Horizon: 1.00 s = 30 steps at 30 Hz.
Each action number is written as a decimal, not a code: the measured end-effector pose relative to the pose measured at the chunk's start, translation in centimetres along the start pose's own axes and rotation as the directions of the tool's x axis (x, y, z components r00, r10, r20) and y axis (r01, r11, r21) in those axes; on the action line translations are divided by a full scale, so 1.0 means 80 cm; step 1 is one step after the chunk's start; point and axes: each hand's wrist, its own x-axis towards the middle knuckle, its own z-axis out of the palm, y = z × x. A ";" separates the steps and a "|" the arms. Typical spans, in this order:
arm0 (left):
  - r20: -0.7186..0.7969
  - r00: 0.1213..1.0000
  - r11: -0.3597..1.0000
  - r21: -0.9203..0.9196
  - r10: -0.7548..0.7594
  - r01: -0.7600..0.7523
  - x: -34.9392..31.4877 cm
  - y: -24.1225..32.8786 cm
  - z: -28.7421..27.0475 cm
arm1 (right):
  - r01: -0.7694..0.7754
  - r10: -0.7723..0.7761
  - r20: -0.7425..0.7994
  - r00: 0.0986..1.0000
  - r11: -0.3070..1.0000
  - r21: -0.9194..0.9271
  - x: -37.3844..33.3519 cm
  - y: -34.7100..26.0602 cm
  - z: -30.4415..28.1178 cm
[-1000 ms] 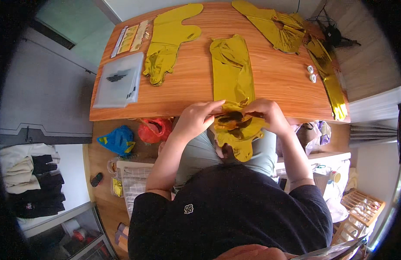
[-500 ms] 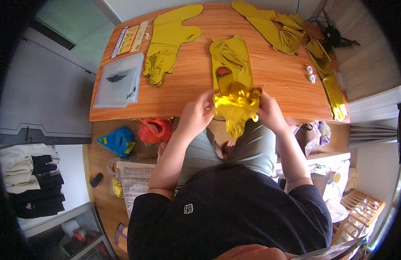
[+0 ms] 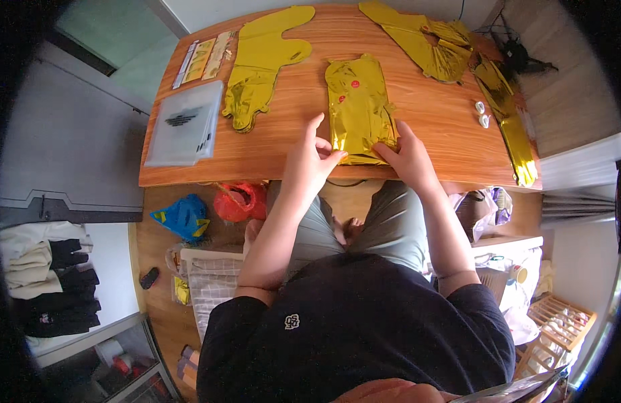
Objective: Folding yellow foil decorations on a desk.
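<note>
A flat gold foil balloon (image 3: 359,111), with two small red spots on its upper face, lies lengthwise on the wooden table in front of me. Its near end is folded close to the table's front edge. My left hand (image 3: 309,164) is at the near left corner, thumb touching the foil and forefinger stretched away from it. At the near right corner, my right hand (image 3: 412,160) rests its thumb on top of the foil, with the forefinger extended along the side. Neither hand is closed around the balloon.
Other flat gold foil balloons (image 3: 267,64) lie at the table's far left, far right (image 3: 424,43) and right edge (image 3: 505,121). Clear plastic bags (image 3: 184,127) and printed strips (image 3: 203,62) sit at left. Small white rolls (image 3: 483,115) lie at right.
The balloon's near end, which hung from both hands over the table edge, is now folded up onto the table. The red spots have come into view. Both hands have loosened their fingers.
</note>
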 end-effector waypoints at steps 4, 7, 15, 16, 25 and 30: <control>-0.032 0.999 0.999 0.021 0.039 -0.038 -0.002 -0.004 0.004 | 0.009 -0.009 -0.022 1.000 1.000 -0.012 0.002 0.006 0.003; 0.008 1.000 0.991 -0.136 0.009 -0.008 -0.009 -0.004 0.000 | 0.041 -0.040 -0.045 0.998 0.999 0.007 0.003 0.012 0.006; 0.046 0.999 0.994 0.110 -0.018 0.013 -0.017 0.007 -0.009 | 0.069 -0.070 -0.066 0.995 0.997 -0.024 0.002 0.009 0.006; 0.044 0.999 0.992 0.123 -0.013 0.007 -0.017 0.007 -0.009 | 0.051 -0.053 -0.062 0.997 0.998 -0.038 0.000 0.001 0.004; -0.043 0.859 0.774 0.458 0.511 -0.437 -0.078 -0.024 0.027 | 0.043 -0.044 -0.036 0.998 0.999 -0.033 0.002 0.002 0.007; -0.145 0.885 0.781 0.548 0.442 -0.301 -0.082 -0.032 0.008 | 0.025 -0.024 -0.037 0.999 1.000 0.014 0.002 0.013 0.006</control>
